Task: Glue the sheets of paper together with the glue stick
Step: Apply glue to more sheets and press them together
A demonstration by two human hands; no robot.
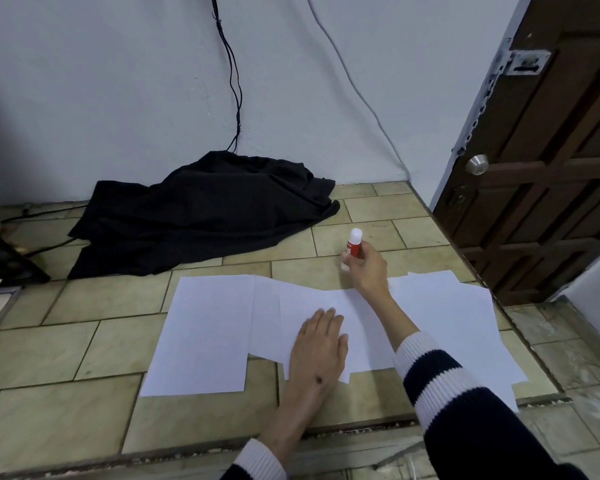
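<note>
Far left, on the tan tiled floor (66, 344): a large white rectangular sheet of paper (205, 334) lies flat, its long axis running from you toward the wall, its right edge under or against the overlapping sheets in the middle; which lies on top cannot be told.

Centre: your left hand (321, 344) lies palm down on the overlapping white sheets (312, 306), fingers straight and together, pressing them flat and gripping nothing.

Right of centre, beyond the far edge of the papers: your right hand (369, 268) has its fingers curled round the red-and-white glue stick (352, 245). The stick stands roughly upright over bare tile, tilted slightly, white rounded end up. The lower end is blurred, so whether a cap is on cannot be told.

Far right: a loose spread of further white sheets (465, 320) lies under your right forearm.

Key relation: the glue stick lies away from you and to the right of the pressed sheets, in the right hand, the nearer one. The coming move probably brings it back toward you onto the paper the left hand steadies.

No containers are in view.

Background: a crumpled black cloth (205, 209) at the wall; a brown wooden door (551, 168).
</note>
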